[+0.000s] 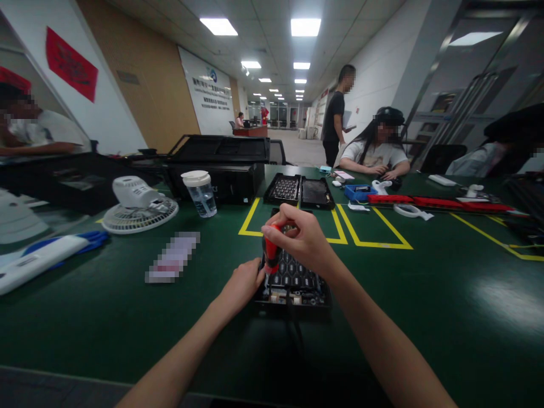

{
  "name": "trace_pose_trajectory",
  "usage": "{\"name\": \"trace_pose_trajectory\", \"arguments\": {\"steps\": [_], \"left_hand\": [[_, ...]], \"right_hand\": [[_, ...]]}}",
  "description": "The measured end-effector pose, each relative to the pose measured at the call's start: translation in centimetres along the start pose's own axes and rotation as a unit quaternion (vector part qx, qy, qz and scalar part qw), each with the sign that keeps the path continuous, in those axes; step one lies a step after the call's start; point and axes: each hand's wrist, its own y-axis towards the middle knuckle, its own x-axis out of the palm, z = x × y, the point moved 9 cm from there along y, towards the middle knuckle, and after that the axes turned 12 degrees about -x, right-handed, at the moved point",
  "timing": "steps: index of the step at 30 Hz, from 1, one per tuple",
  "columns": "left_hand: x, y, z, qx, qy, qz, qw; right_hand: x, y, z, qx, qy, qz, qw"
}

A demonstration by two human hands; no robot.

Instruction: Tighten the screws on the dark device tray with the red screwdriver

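My right hand (304, 232) is closed round the red and black handle of a screwdriver (272, 255), which points down at the left side of a black case (293, 311). Rows of dark, rounded cells fill the case, and small pale parts line its near edge. A dark cable crosses that edge towards me. My left hand (244, 281) rests against the case's left side, its fingers partly hidden behind the screwdriver and the rim. The screwdriver's tip is too small to make out.
Behind the case, two black trays (283, 189) lie by yellow tape lines. To the left are a lidded cup (202, 195), a white fan (138, 207) and a large black box (216, 181). A blue bin (358, 192) stands right. A seated person (374, 150) works across the green table (425, 306).
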Motion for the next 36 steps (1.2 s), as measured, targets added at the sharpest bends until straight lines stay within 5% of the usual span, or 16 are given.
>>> {"name": "trace_pose_trajectory", "arguments": {"steps": [36], "left_hand": [[-0.13,-0.31,0.41,0.000,-0.004,-0.011,1.000]], "right_hand": [[-0.50,0.07,0.68,-0.014,-0.037,0.038,0.998]]}}
